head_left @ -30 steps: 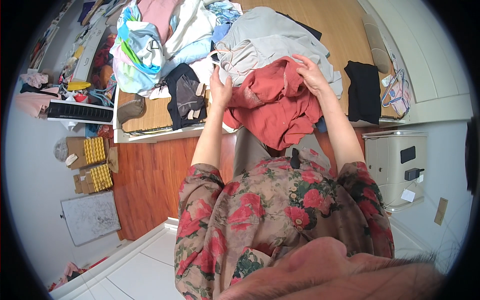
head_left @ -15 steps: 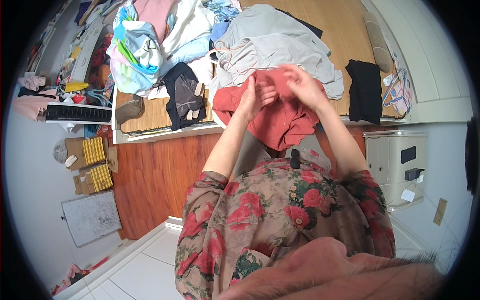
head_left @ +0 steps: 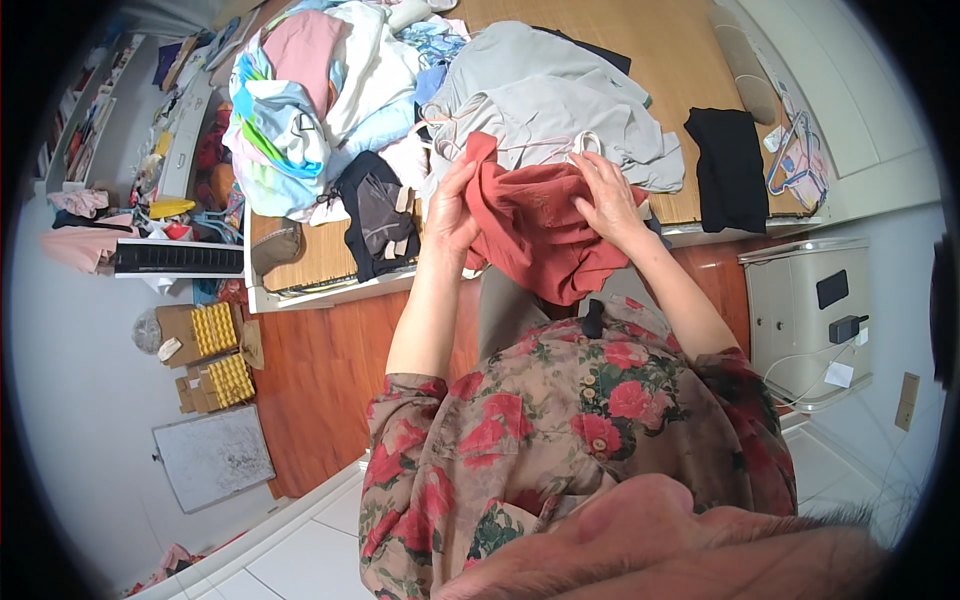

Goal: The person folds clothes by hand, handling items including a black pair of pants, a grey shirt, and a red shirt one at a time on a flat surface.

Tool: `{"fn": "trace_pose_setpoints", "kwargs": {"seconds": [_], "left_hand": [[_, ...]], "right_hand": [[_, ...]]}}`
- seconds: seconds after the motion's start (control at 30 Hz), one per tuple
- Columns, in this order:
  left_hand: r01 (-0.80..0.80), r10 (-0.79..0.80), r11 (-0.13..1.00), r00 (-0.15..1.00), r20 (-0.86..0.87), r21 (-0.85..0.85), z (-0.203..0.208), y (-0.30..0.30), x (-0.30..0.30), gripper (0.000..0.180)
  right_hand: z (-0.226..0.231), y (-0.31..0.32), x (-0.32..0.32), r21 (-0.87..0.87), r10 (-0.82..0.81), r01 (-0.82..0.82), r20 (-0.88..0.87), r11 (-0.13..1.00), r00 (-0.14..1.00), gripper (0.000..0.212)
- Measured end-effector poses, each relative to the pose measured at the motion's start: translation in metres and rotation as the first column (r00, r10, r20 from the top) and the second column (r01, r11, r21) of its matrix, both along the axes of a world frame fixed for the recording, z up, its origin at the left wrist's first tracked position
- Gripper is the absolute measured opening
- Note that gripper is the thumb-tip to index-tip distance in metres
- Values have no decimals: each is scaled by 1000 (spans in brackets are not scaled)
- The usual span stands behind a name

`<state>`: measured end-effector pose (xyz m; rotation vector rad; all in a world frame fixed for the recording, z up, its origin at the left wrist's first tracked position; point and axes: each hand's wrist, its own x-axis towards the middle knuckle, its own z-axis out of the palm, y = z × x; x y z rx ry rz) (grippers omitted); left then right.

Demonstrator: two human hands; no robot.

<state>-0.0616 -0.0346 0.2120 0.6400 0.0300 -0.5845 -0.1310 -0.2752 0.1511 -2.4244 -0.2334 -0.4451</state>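
Observation:
A red garment [head_left: 540, 230] is bunched in front of my body, at the near edge of the bed. At its left end, my left hand [head_left: 452, 207] is closed on the cloth, and a fold stands up beside the fingers. My right hand [head_left: 612, 200] lies against the right part of the cloth, thumb and fingers apart. Just beyond the hands spreads a heap of light grey clothing [head_left: 560, 95] with thin straps. A dark garment with a grey patch [head_left: 380, 215] lies to the left of my left hand.
Pastel and white clothes [head_left: 290, 130] are piled at the far left of the bed. A folded black garment [head_left: 727, 170] lies on the right, near hangers [head_left: 800, 165]. A beige cabinet [head_left: 800, 320] stands at the right. Egg cartons [head_left: 215, 330] and a whiteboard [head_left: 213, 455] are on the left.
My left hand has moved left and taken hold of the red garment's edge, lifting a fold. The right hand has come down onto the cloth. The view has shifted slightly.

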Motion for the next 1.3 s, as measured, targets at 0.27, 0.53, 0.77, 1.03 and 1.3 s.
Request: {"fn": "trace_pose_setpoints", "kwargs": {"seconds": [0.27, 0.53, 0.77, 1.03, 1.3], "left_hand": [[-90, 92, 994, 995, 32, -63, 18, 21, -2, 29], [-167, 162, 983, 984, -75, -80, 60, 10, 21, 25], [-162, 98, 983, 859, 503, 86, 173, -22, 43, 28], [-9, 13, 1000, 548, 836, -9, 321, -37, 47, 26], [-134, 33, 991, 439, 898, 29, 317, -59, 63, 33]], "right_hand": [[0, -3, -1, 340, 67, -53, -30, 939, 997, 18], [47, 0, -50, 525, 379, -256, -141, 812, 914, 37], [31, -4, -50, 636, 449, -225, -213, 738, 868, 31], [85, 0, -49, 741, 323, -278, 87, 611, 943, 10], [88, -56, -17, 897, -282, -23, 163, 441, 946, 20]]}}
